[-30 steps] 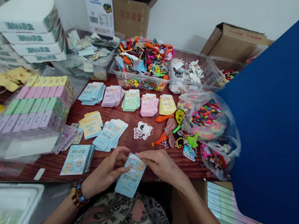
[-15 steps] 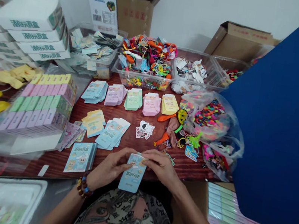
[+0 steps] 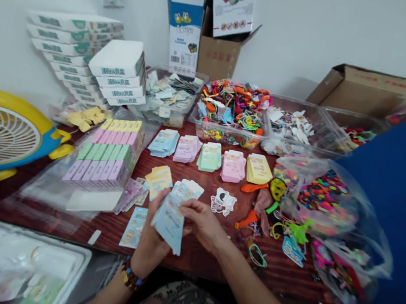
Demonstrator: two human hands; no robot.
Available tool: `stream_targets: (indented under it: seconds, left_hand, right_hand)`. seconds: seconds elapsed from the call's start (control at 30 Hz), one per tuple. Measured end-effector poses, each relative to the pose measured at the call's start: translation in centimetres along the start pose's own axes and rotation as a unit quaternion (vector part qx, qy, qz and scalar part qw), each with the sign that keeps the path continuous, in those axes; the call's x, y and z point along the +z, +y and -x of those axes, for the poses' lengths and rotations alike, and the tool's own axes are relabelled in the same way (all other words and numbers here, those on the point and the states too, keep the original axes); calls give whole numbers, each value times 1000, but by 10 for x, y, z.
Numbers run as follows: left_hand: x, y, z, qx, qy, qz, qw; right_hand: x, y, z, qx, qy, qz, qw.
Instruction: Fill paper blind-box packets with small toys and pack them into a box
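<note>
Light-blue carton (image 3: 169,220): we grasp its 9 o'clock edge with left fingers (image 3: 156,205), its 2 o'clock side with right fingers (image 3: 194,209); we should press lightly, avoiding creases.

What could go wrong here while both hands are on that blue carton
The thin blue carton, between the left hand and right hand, might crease if squeezed. The loose blue pieces lying just beyond could get knocked. And if the fan is running, which I can't tell, it might shift the yellow pieces.
</note>
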State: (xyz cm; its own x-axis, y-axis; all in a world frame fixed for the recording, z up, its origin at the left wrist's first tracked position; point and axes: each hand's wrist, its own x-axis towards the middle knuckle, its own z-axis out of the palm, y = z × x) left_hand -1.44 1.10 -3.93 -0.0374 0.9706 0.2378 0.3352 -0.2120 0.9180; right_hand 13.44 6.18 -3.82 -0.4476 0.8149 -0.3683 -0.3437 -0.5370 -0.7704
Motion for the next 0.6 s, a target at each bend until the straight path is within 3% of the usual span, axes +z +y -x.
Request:
stream_targets:
  seconds: [0.07,0.1,0.13,0.2,0.27,0.33,0.4,0.6]
  left_hand:
    - [-12,1,1,-15,88,14,996]
    - [-20,2,1,-25,112,21,993]
    - [-28,4,3,-36,125,28,991]
    - [-42,7,6,-64,141,34,987]
    - [-52,10,11,-99,155,30,982]
    - [-58,10,15,-127,171,27,977]
    - [-60,9,17,-141,179,23,974]
    - [-57,9,16,-157,176,-1,972]
  right_hand:
    - [14,-3,-27,-24,-47,136,989]
    - [19,-6,-43,-54,-52,237,969]
    - [22,-10,-59,-94,-39,348,932]
    - [26,-18,-91,-147,-15,551,821]
    - [29,-23,-117,-138,-34,681,718]
    - [32,-24,-135,-106,-62,743,658]
    - [34,-21,-145,-93,-65,757,643]
    - [28,-12,-152,-126,-4,681,722]
